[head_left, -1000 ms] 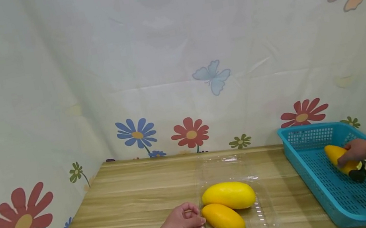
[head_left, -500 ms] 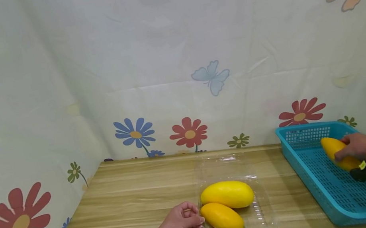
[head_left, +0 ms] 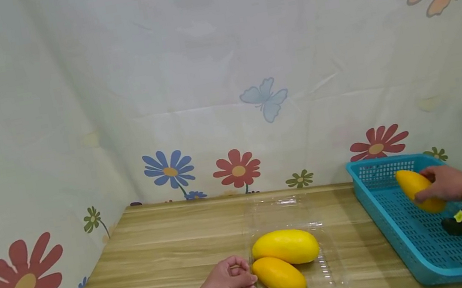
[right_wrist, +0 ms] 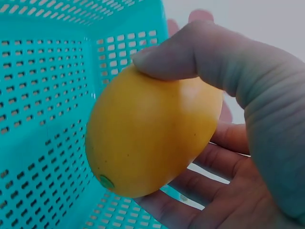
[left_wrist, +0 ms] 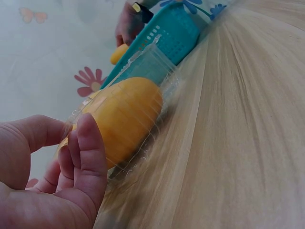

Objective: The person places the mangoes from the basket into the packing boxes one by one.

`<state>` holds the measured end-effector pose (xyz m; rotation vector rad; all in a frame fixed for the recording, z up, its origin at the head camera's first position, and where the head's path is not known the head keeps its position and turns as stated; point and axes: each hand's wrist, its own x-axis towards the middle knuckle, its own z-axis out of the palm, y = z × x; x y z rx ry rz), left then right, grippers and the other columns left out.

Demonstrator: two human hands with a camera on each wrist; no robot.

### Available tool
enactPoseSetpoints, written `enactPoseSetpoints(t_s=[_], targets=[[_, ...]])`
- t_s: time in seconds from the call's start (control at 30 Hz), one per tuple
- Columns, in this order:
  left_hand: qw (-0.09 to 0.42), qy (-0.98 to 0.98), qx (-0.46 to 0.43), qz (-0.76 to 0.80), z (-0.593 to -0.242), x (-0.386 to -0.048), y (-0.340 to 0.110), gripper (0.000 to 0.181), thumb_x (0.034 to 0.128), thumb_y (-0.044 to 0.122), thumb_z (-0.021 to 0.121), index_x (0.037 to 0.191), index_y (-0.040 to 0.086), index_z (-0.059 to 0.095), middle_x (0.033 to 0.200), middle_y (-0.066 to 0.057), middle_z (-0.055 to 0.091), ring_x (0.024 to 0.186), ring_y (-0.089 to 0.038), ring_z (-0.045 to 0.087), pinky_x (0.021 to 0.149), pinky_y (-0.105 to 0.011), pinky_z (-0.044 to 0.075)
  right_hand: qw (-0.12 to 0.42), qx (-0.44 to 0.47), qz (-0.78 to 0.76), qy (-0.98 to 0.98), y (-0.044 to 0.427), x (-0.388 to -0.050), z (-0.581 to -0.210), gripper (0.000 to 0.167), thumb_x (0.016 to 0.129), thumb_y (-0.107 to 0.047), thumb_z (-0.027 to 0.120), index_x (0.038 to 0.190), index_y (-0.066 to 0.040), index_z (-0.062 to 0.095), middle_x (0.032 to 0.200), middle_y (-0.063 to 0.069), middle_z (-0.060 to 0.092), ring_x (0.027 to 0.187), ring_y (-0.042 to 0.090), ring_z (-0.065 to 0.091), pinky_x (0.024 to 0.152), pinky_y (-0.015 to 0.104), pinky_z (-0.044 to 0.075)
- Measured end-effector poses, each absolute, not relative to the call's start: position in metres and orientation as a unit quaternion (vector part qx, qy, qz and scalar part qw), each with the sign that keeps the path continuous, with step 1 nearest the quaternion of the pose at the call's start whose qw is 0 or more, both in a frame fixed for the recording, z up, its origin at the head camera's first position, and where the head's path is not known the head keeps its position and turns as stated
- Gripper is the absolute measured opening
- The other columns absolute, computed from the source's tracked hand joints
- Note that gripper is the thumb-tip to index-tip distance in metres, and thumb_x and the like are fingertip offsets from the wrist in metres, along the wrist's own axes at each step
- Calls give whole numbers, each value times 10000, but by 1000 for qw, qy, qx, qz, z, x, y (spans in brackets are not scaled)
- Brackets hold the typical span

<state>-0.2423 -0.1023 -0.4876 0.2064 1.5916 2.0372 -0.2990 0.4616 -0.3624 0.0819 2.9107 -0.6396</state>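
In the head view, my right hand (head_left: 446,184) holds an orange-yellow mango (head_left: 413,185) over the blue perforated basket (head_left: 395,233). The right wrist view shows the thumb laid across this mango (right_wrist: 143,138) and the fingers curled beneath it. My left hand (head_left: 225,287) pinches the left rim of a clear plastic container (head_left: 335,264), whose lid (head_left: 276,213) lies folded back. Two yellow fruits sit inside: a longer, brighter one (head_left: 285,247) behind and a smaller mango (head_left: 279,274) in front. Seen from the left wrist, the left thumb and fingertips meet at the clear wall.
A wood-grain table (head_left: 174,245) carries both containers. Behind it and to the left hangs a pale curtain (head_left: 182,70) with flowers and butterflies. A small black device (head_left: 456,223) with a yellow-green tag sits at the right wrist.
My right hand has lifted the mango upward and slightly left from the basket's floor. The left hand keeps its place at the container's rim. The head view has shifted slightly.
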Motion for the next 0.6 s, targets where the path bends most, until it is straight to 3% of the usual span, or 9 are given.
enactPoseSetpoints(t_s=[0.3,0.6], targets=[[274,588,80,757,-486,-242,-100,240,902,-17,700,1005,72,502,813,5,664,692,-114,636,691,-272,615,44,-2,-234,971,449,-287,-358,1010,786,-424,861,1381,213,351,1276,426,476,975,385,596,805,502,612],[278,592,73,753,-484,-242,-103,233,908,-12,696,997,82,502,810,6,670,684,-115,643,689,-276,616,19,-40,-262,964,427,-272,-348,920,817,-359,851,1411,156,373,1290,356,506,1015,352,603,784,437,611]])
